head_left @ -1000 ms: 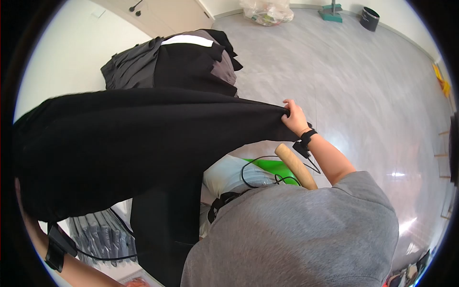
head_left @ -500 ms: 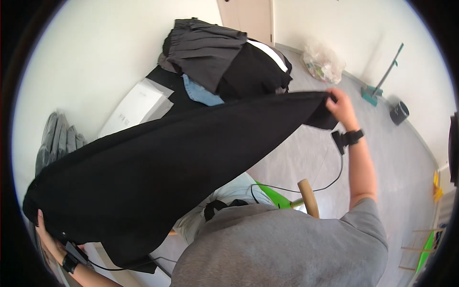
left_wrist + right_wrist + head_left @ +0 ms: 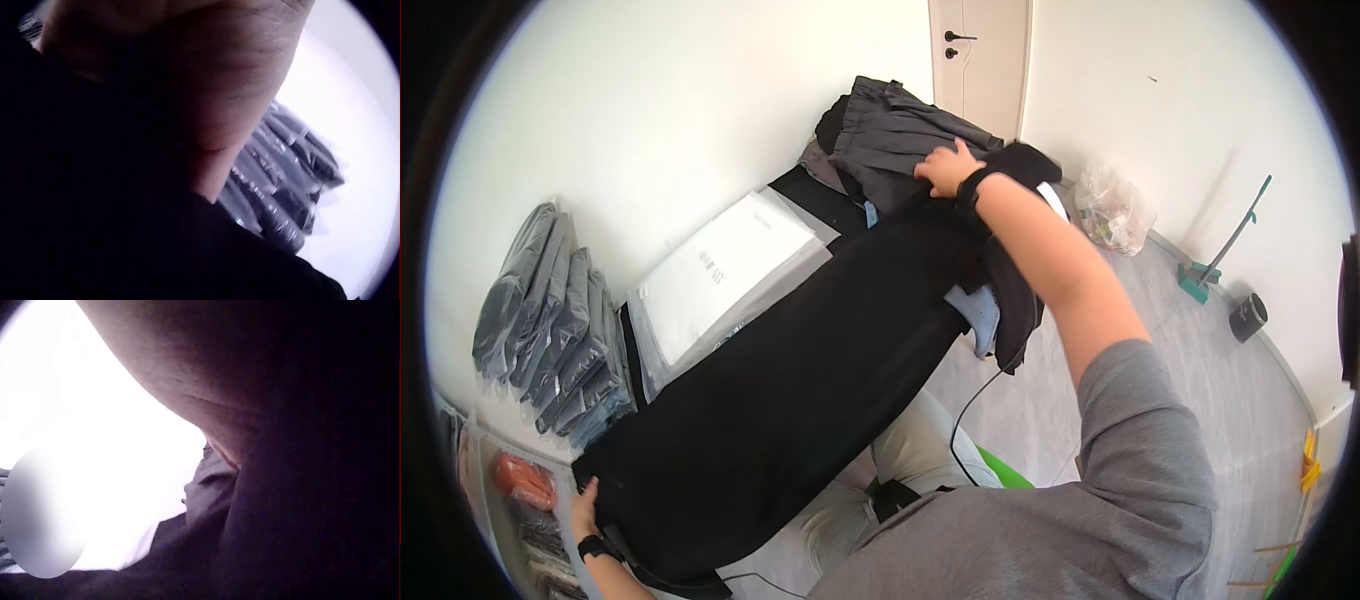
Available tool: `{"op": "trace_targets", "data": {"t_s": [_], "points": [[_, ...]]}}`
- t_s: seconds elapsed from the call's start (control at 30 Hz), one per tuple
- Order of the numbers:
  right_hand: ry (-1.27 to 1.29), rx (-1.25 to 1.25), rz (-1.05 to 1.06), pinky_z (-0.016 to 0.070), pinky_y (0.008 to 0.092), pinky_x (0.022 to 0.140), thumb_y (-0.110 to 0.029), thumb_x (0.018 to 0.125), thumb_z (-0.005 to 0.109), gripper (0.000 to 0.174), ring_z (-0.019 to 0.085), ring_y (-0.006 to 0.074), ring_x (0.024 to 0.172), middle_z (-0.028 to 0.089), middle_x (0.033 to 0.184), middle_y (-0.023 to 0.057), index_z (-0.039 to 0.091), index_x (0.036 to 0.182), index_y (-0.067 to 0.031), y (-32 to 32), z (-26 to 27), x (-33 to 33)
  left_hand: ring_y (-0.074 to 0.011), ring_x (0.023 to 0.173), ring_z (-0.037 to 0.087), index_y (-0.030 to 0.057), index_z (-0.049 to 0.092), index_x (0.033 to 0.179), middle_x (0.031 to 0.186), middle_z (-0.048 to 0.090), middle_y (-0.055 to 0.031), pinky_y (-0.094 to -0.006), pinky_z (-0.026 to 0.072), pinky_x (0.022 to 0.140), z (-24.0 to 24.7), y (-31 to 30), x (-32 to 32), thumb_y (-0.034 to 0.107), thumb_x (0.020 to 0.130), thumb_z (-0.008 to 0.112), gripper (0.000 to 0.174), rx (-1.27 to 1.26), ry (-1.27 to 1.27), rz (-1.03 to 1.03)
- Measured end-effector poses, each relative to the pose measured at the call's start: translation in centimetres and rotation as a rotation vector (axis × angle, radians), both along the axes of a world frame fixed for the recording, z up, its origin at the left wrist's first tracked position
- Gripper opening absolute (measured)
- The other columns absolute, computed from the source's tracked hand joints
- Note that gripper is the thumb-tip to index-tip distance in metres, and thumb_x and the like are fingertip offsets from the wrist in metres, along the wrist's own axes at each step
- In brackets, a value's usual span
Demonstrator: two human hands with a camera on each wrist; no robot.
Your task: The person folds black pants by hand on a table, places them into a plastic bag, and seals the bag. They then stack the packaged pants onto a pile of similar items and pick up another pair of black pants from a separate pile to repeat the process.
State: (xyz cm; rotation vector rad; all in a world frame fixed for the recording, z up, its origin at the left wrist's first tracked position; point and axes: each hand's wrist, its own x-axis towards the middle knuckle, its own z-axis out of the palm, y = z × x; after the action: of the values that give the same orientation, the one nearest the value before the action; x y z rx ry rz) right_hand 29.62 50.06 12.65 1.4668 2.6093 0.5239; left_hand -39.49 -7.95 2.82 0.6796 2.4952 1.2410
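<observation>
Black trousers (image 3: pixel 800 370) stretch diagonally across the head view, laid out over the table. My left hand (image 3: pixel 586 512) grips their near-left end, thumb on top of the fabric. In the left wrist view that hand (image 3: pixel 231 106) presses against dark cloth that fills much of the picture. My right hand (image 3: pixel 952 170) holds the far end with bent fingers, beside a heap with a dark grey pleated garment (image 3: pixel 900 140). In the right wrist view the hand (image 3: pixel 206 394) meets the black cloth, its fingertips hidden.
White printed packets (image 3: pixel 730 265) lie behind the trousers. Several bagged grey garments (image 3: pixel 550 320) stand stacked at the wall. A blue denim piece (image 3: pixel 978 315) hangs below the heap. At lower left is a bin holding an orange bagged item (image 3: pixel 525 482). A cable (image 3: pixel 956 420) hangs by my lap.
The trousers, held up between both hands earlier, have come down over the table. My right hand has moved forward and left to the heap. The view has turned, showing more packets.
</observation>
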Motion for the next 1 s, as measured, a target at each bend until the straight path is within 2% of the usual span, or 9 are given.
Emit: {"op": "trace_targets", "data": {"t_s": [0.2, 0.3, 0.37, 0.47, 0.57, 0.77, 0.83, 0.9, 1.0], "points": [[0.048, 0.155, 0.05, 0.0245, 0.0615, 0.106, -0.046, 0.075, 0.072, 0.068, 0.037, 0.0248, 0.133, 0.045, 0.14, 0.0042, 0.047, 0.134, -0.0242, 1.9, 0.6, 4.3, -0.0278, 0.114, 0.053, -0.005, 0.045, 0.133, 0.126, 0.056, -0.0162, -0.0356, 0.0386, 0.1, 0.7, 0.9, 3.2, 0.035, 0.084, 0.069, 0.068, -0.249, 0.14, -0.053], [0.124, 0.2, -0.427, 0.0303, 0.0567, 0.104, -0.045, 0.079, 0.069, 0.052, 0.049, 0.0265, 0.123, 0.059, 0.125, 0.0081, 0.058, 0.123, -0.0194, 3.0, 3.6, 9.5, -0.0265, 0.112, 0.055, -0.0051, 0.05, 0.128, 0.123, 0.058, -0.0157, -0.0353, 0.0395, 0.099, -3.3, -0.9, -1.8, 0.037, 0.086, 0.066, 0.062, -0.205, 0.091, -0.046], [0.389, 0.025, -0.597, 0.0477, 0.0439, 0.091, -0.048, 0.08, 0.066, 0.052, 0.061, 0.0338, 0.108, 0.066, 0.111, 0.0173, 0.066, 0.106, -0.0023, 3.8, 4.5, 12.8, -0.0232, 0.105, 0.058, -0.0041, 0.054, 0.125, 0.118, 0.06, -0.0141, -0.033, 0.0431, 0.094, -3.2, -0.9, -1.2, 0.037, 0.087, 0.065, 0.057, -0.164, 0.123, -0.074], [0.429, -0.049, -0.708, 0.0502, 0.0366, 0.085, -0.053, 0.084, 0.061, 0.061, 0.063, 0.0281, 0.102, 0.066, 0.111, 0.0174, 0.066, 0.106, 0.0042, 1.6, 3.3, 15.9, -0.0194, 0.095, 0.061, -0.0032, 0.055, 0.124, 0.112, 0.062, -0.0117, -0.03, 0.0484, 0.084, -6.7, -2.7, -6.8, 0.037, 0.088, 0.065, 0.055, -0.062, -0.192, -0.061], [1.216, -0.653, -0.686, 0.0529, 0.0303, 0.067, -0.048, 0.085, 0.065, 0.052, 0.064, 0.0154, 0.073, 0.069, 0.092, 0.0084, 0.068, 0.102, 0.0009, 1.0, 1.0, 17.6, -0.0202, 0.095, 0.061, -0.0032, 0.055, 0.124, 0.112, 0.062, -0.0115, -0.0307, 0.0483, 0.085, -4.7, -1.5, -2.6, 0.038, 0.088, 0.064, 0.056, -0.12, 0.08, -0.037], [1.143, -0.66, -0.774, 0.0519, 0.0295, 0.065, -0.038, 0.082, 0.072, 0.044, 0.064, 0.0184, 0.077, 0.069, 0.095, 0.0093, 0.066, 0.101, 0.0007, -1.0, 3.5, 15.6, -0.0221, 0.099, 0.061, -0.0035, 0.052, 0.128, 0.116, 0.061, -0.0132, -0.0313, 0.0476, 0.089, -3.8, -1.1, -1.7, 0.041, 0.089, 0.063, 0.06, -0.123, 0.012, 0.02], [1.231, -0.483, -0.314, 0.0486, 0.0275, 0.075, -0.033, 0.085, 0.069, 0.04, 0.062, 0.0137, 0.082, 0.067, 0.091, 0.0044, 0.065, 0.104, 0.0019, -0.5, 5.1, 15.2, -0.0225, 0.101, 0.061, -0.0041, 0.051, 0.128, 0.117, 0.06, -0.0139, -0.0317, 0.0476, 0.09, -4.7, -1.5, -2.3, 0.041, 0.089, 0.062, 0.061, -0.146, 0.031, 0.043], [1.062, -0.176, -0.064, 0.0475, 0.0261, 0.078, -0.028, 0.087, 0.068, 0.035, 0.061, 0.012, 0.084, 0.066, 0.093, 0.0035, 0.063, 0.106, 0.0008, -0.6, 8.2, 13.9, -0.023, 0.103, 0.06, -0.0058, 0.048, 0.13, 0.119, 0.059, -0.0148, -0.0327, 0.0474, 0.092, -6.1, -2.7, -4.9, 0.04, 0.09, 0.061, 0.062, -0.383, 0.661, 0.077], [1.146, -0.087, 0.143, 0.0472, 0.0255, 0.078, -0.025, 0.089, 0.066, 0.033, 0.06, 0.0107, 0.085, 0.066, 0.095, 0.0031, 0.061, 0.11, -0.0003, -1.2, 11.6, 12.4, -0.0235, 0.106, 0.058, -0.0056, 0.048, 0.131, 0.123, 0.057, -0.0143, -0.0332, 0.0472, 0.093, -5.5, -2.7, -5.1, 0.038, 0.092, 0.059, 0.06, -0.225, 0.098, -0.02]]}}
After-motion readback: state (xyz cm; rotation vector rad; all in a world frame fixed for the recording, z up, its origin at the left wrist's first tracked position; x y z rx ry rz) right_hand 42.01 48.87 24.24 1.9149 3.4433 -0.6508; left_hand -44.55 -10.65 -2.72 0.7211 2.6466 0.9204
